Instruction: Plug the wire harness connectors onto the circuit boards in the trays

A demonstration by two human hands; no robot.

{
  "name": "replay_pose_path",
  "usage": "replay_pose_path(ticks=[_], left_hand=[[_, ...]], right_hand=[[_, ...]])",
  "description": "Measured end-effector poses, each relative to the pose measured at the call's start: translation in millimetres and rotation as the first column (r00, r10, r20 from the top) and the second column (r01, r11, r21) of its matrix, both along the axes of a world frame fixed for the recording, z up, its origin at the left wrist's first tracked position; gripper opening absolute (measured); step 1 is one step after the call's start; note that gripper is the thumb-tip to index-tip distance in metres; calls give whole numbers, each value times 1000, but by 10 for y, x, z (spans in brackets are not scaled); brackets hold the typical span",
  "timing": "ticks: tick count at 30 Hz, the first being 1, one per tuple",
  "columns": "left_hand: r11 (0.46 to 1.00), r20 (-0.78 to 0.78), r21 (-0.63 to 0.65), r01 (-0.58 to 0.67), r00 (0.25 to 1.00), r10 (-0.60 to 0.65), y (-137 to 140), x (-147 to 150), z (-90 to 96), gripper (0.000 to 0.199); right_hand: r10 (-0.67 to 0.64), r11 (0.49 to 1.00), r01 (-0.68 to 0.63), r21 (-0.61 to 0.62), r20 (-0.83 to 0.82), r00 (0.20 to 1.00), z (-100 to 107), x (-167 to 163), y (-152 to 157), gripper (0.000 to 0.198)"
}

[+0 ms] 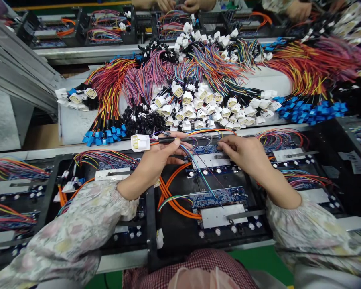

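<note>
My left hand (152, 164) is closed around a wire harness (168, 140). Its white multi-pin connector (140, 142) sticks out to the left, and loose coloured wires fan out to the right and down over the boards. My right hand (246, 154) is pinched at the upper blue circuit board (209, 149), just above its metal plate (212, 160); what the fingertips hold is too small to tell. Below lies a second blue circuit board (219, 196) with thick orange cables (171, 196) looping in from the left. Both boards sit in a black tray (174, 241).
Behind the trays, a shelf (75, 120) bears bundles of harnesses with white connectors (192, 104) and blue connectors (314, 110). Wired black trays (45, 200) stand on either side. A metal post (18, 60) rises at left. Across the bench, other people's hands (180, 5) work.
</note>
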State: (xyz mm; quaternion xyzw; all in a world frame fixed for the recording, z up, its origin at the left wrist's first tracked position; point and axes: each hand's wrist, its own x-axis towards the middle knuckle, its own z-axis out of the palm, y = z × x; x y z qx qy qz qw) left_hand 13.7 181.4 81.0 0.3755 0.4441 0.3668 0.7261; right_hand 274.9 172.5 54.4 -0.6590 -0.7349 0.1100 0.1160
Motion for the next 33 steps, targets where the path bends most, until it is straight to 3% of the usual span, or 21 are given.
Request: replay_pose_path(ticks=[6, 11, 14, 16, 20, 26, 33], left_hand=[[1000, -31, 10, -8, 999, 9, -10, 2, 2, 22], [999, -59, 2, -47, 997, 47, -3, 22, 12, 17], [998, -58, -7, -64, 996, 64, 4, 34, 21, 15], [997, -42, -4, -73, 996, 73, 6, 40, 31, 15], [995, -9, -30, -92, 996, 92, 3, 45, 43, 13], [997, 8, -47, -61, 998, 62, 0, 33, 18, 13], [998, 36, -14, -61, 997, 62, 10, 40, -6, 12]], right_hand=[[11, 1000, -11, 7, 37, 999, -38, -8, 57, 25], [-16, 993, 26, 114, -92, 996, 224, -96, -205, 32], [140, 989, -138, 48, -46, 989, 396, -164, -443, 36], [178, 983, -179, 29, 47, 983, 427, -172, -504, 43], [14, 985, -10, 174, -20, 1000, 283, -105, -338, 36], [57, 995, -55, 88, -27, 998, 10, -79, -67, 28], [33, 996, -32, 88, -17, 999, 1, -91, -70, 31]])
